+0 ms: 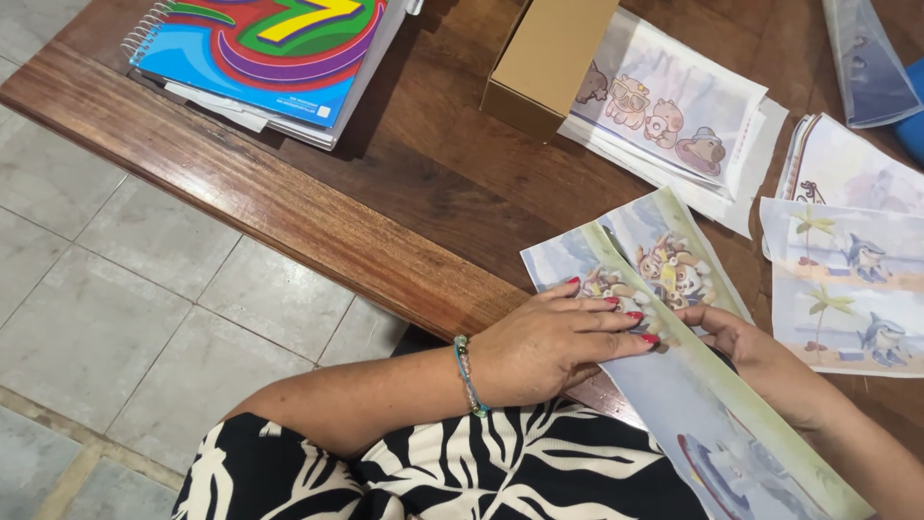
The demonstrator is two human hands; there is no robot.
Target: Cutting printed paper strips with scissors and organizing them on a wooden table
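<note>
Pressing flat with fingers spread, the left hand point(549, 347) pins the printed fabric strip point(664, 318). The right hand point(746, 347) pinches its folded edge; uneven pulling could skew the crease.

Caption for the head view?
Left hand presses a printed fabric piece flat on the wooden table; right hand holds it.

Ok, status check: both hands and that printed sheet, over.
Left hand flat, pressing printed sheet at table edge. Right hand under the sheet's fold, grip unclear. Cardboard box and other sheet piles lie apart.
</note>
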